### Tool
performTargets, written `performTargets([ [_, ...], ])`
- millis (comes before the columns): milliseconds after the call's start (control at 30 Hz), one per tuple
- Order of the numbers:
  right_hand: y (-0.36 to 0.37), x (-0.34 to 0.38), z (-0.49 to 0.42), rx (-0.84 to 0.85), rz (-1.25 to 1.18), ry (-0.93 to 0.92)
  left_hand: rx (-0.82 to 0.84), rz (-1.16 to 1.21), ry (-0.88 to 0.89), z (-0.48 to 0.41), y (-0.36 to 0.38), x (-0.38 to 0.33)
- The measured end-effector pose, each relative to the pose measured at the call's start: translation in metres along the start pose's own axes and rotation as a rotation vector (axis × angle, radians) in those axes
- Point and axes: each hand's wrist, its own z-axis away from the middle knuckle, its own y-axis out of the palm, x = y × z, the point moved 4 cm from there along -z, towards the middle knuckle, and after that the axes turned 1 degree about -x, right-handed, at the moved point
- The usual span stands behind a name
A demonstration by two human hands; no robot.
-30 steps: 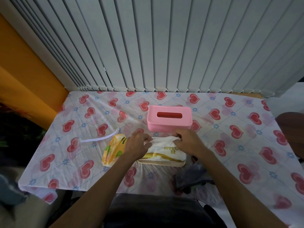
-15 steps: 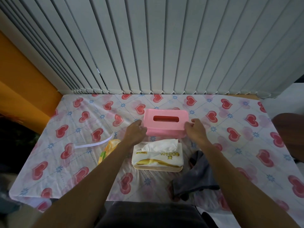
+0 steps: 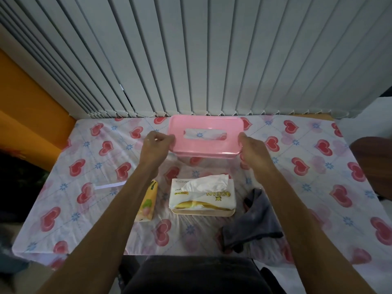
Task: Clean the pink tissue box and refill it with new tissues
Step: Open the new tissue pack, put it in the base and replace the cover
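The pink tissue box cover (image 3: 203,145) is lifted off the table and held level, its slot showing the tablecloth through it. My left hand (image 3: 156,148) grips its left end and my right hand (image 3: 252,149) grips its right end. Below it, nearer to me, a white and yellow tissue pack (image 3: 201,197) sits on the beige box base (image 3: 203,213), with one tissue pulled up from its top.
A grey cloth (image 3: 252,221) lies crumpled right of the tissue pack. A yellow wrapper (image 3: 147,200) and a white strip (image 3: 110,185) lie to its left. The heart-print tablecloth (image 3: 318,166) covers the table; vertical blinds (image 3: 191,56) hang behind. A brown chair edge (image 3: 373,166) is at right.
Both hands left the tissue pack, took the pink cover by its ends and raised it off the table, up and away from me.
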Motion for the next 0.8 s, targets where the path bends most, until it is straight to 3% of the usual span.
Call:
performTargets([
  [233,0.001,-0.002,0.063,-0.013,0.103,-0.180,-0.008,-0.149,-0.028,0.067,-0.016,0.042],
  [433,0.014,-0.030,0.066,0.060,0.254,-0.076,-0.068,-0.418,0.030,0.099,-0.014,0.067],
  [633,0.022,-0.064,0.066,0.061,0.336,-0.009,-0.081,-0.447,0.080,0.099,-0.015,0.071],
  [800,0.028,-0.082,0.072,0.002,0.356,-0.016,-0.028,-0.450,0.008,0.098,-0.010,0.086],
])
